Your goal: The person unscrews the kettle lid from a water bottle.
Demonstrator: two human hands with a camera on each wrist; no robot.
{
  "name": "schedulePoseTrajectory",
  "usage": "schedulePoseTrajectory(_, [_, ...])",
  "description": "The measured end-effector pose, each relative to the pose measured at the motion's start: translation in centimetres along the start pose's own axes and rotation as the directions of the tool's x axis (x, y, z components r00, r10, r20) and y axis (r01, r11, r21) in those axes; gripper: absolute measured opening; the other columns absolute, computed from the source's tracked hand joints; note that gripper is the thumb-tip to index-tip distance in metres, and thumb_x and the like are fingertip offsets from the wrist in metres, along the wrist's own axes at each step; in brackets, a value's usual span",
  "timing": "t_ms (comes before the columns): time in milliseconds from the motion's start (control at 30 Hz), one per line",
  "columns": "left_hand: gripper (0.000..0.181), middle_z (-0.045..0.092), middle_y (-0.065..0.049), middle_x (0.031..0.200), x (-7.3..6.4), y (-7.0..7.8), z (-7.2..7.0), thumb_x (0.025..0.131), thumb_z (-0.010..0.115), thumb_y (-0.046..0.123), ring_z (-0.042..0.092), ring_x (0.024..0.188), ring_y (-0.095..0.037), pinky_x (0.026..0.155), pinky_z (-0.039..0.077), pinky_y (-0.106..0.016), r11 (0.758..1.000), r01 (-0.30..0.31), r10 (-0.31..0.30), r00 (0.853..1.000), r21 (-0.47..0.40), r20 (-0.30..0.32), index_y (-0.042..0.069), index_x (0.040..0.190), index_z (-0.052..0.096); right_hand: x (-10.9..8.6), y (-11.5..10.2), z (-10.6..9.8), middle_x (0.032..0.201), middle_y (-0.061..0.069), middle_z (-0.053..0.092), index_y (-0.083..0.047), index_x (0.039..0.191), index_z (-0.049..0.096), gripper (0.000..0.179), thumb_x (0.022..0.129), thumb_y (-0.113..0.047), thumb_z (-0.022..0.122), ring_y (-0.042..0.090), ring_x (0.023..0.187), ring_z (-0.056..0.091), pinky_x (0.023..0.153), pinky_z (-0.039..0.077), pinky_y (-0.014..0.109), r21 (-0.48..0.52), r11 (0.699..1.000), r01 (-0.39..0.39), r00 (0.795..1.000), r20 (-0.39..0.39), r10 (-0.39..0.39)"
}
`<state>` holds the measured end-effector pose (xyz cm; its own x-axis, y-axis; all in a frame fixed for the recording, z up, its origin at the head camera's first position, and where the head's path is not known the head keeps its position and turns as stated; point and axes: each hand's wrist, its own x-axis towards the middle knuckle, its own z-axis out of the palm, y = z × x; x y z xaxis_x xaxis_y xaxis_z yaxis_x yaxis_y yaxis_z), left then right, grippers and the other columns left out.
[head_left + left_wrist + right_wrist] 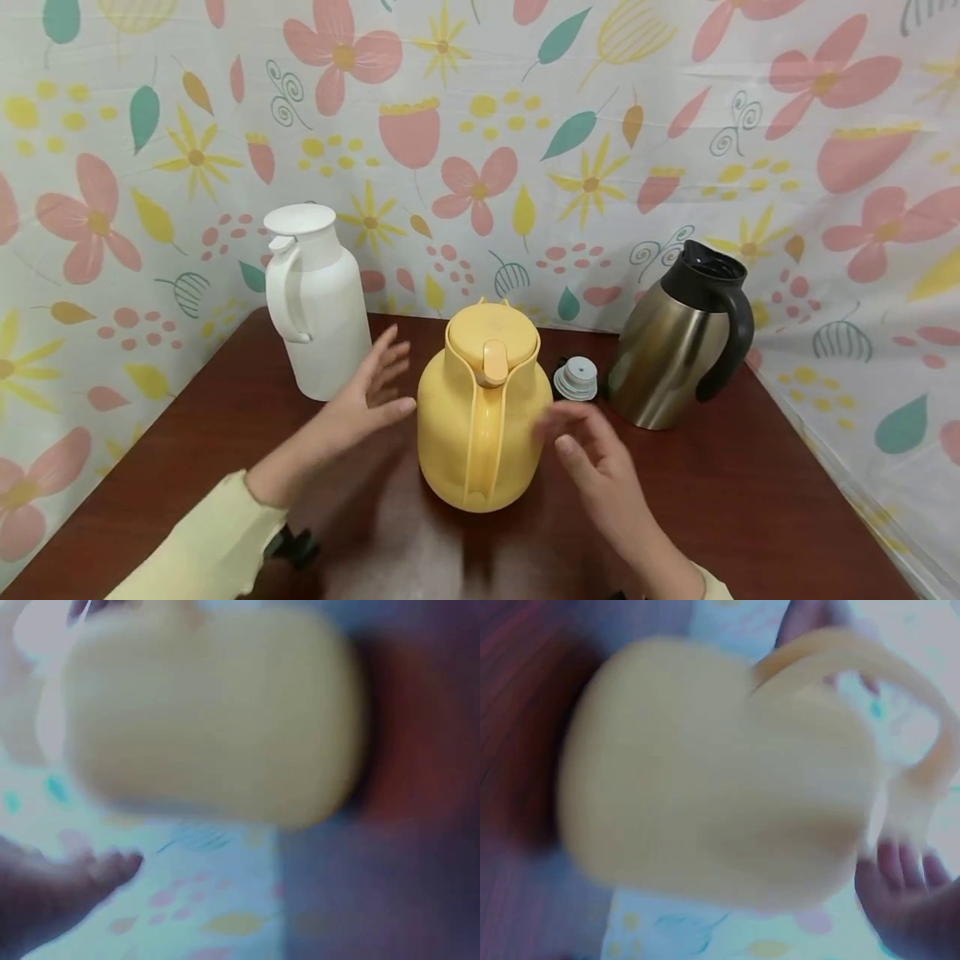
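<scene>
A yellow thermos jug (442, 425) stands upright in the middle of the table, its handle facing me and its lid on. To its left is my left hand (367, 387), fingers spread and apart from the jug. My right hand (603, 471) is at the jug's right side, fingers loosely bent and blurred, fingertips overlapping its edge in the head view. Both wrist views are blurred. In the left one the jug (217, 720) lies beyond my left hand (67, 889); in the right one the jug (705, 780) fills the middle, near my right hand (911, 900).
A white thermos jug (333, 308) stands at the back left of the dark red table (750, 517). At the right stands a steel jug (656, 346) with a black handle and open top. Between it and the yellow jug lies a grey stopper (579, 377). A flowered curtain (480, 108) hangs behind.
</scene>
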<state>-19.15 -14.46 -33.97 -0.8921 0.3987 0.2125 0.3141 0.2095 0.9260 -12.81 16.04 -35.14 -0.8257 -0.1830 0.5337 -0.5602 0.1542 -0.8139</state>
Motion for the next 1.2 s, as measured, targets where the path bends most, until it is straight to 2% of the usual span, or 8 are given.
schedulePoseTrajectory(133, [0.122, 0.007, -0.021, 0.173, 3.0, 2.4, -1.7, 0.086, 0.073, 0.064, 0.003, 0.161, -0.043, 0.124, 0.012, -0.069, 0.985, -0.173, 0.173, 0.974, -0.013, 0.145, 0.009, 0.166, -0.002, -0.4, -0.5, 1.3, 0.119, -0.017, 0.069, 0.010, 0.126, 0.059, 0.039, 0.109, -0.024, 0.049, 0.000, 0.113, 0.065, 0.097, 0.054, 0.022, 0.170, 0.985, 0.017, 0.964, 0.259, -0.061])
schedulePoseTrajectory(367, [0.134, 0.009, -0.013, 0.174, 8.2, 5.1, -1.6, 0.072, 0.077, 0.075, 0.000, 0.163, -0.030, 0.129, 0.007, -0.060, 0.979, -0.205, 0.191, 0.910, -0.002, 0.367, 0.006, 0.165, 0.009, -0.1, -0.9, 3.0, 0.125, 0.009, 0.071, 0.012, 0.134, 0.053, 0.054, 0.106, -0.034, 0.056, 0.004, 0.119, 0.065, 0.100, 0.053, 0.023, 0.329, 0.927, -0.182, 0.895, 0.446, 0.017])
schedulePoseTrajectory(467, [0.134, 0.015, -0.015, 0.173, 9.6, 5.6, -1.2, 0.071, 0.084, 0.067, 0.012, 0.162, -0.033, 0.129, 0.014, -0.056, 0.980, -0.196, 0.185, 0.877, -0.021, 0.443, 0.004, 0.165, 0.012, 0.1, -1.0, 3.6, 0.119, 0.025, 0.070, 0.011, 0.133, 0.053, 0.049, 0.107, -0.030, 0.056, 0.003, 0.116, 0.066, 0.098, 0.052, 0.023, 0.326, 0.924, -0.199, 0.877, 0.479, 0.020])
schedulePoseTrajectory(600, [0.130, 0.029, -0.016, 0.168, 10.3, 6.1, -0.8, 0.069, 0.089, 0.061, 0.038, 0.151, -0.035, 0.125, 0.030, -0.048, 0.986, -0.163, 0.153, 0.853, -0.022, 0.498, 0.005, 0.164, 0.019, 0.3, -1.1, 4.4, 0.102, 0.034, 0.063, 0.009, 0.122, 0.054, 0.034, 0.111, -0.022, 0.044, 0.002, 0.102, 0.065, 0.092, 0.053, 0.024, 0.302, 0.940, -0.161, 0.877, 0.480, -0.004])
schedulePoseTrajectory(700, [0.125, 0.033, -0.015, 0.167, 10.5, 6.3, -0.5, 0.070, 0.088, 0.061, 0.032, 0.155, -0.031, 0.126, 0.029, -0.047, 0.984, -0.177, 0.146, 0.857, 0.016, 0.494, 0.005, 0.162, 0.026, 0.3, -1.1, 5.1, 0.087, 0.028, 0.055, 0.006, 0.107, 0.051, 0.025, 0.112, -0.012, 0.035, 0.008, 0.084, 0.061, 0.081, 0.055, 0.029, 0.299, 0.951, -0.081, 0.884, 0.462, -0.070])
schedulePoseTrajectory(833, [0.105, 0.029, -0.012, 0.170, 10.5, 6.4, -0.3, 0.076, 0.089, 0.046, 0.012, 0.162, -0.026, 0.130, 0.019, -0.050, 0.982, -0.171, 0.114, 0.886, 0.087, 0.449, 0.007, 0.159, 0.037, 0.2, -1.0, 5.9, 0.077, 0.021, 0.048, 0.002, 0.094, 0.047, 0.027, 0.112, -0.012, 0.033, 0.010, 0.071, 0.053, 0.067, 0.052, 0.029, 0.281, 0.959, -0.039, 0.903, 0.420, -0.086])
schedulePoseTrajectory(1000, [0.084, 0.031, -0.006, 0.169, 10.2, 6.9, 0.0, 0.079, 0.085, 0.023, 0.016, 0.162, -0.024, 0.129, 0.022, -0.050, 0.979, -0.122, 0.052, 0.922, 0.161, 0.384, 0.016, 0.154, 0.047, 0.1, -1.0, 6.3, 0.072, 0.020, 0.046, 0.003, 0.090, 0.046, 0.033, 0.112, -0.019, 0.034, 0.017, 0.064, 0.049, 0.060, 0.048, 0.029, 0.283, 0.959, -0.011, 0.922, 0.373, -0.100])
schedulePoseTrajectory(1200, [0.082, 0.038, -0.006, 0.166, 9.9, 7.2, 0.1, 0.078, 0.085, 0.016, 0.024, 0.160, -0.024, 0.127, 0.028, -0.049, 0.971, -0.128, 0.051, 0.935, 0.201, 0.350, 0.017, 0.152, 0.051, -0.1, -0.7, 6.9, 0.069, 0.019, 0.046, 0.002, 0.086, 0.046, 0.036, 0.111, -0.021, 0.035, 0.013, 0.062, 0.049, 0.060, 0.049, 0.027, 0.281, 0.959, 0.018, 0.935, 0.334, -0.115])
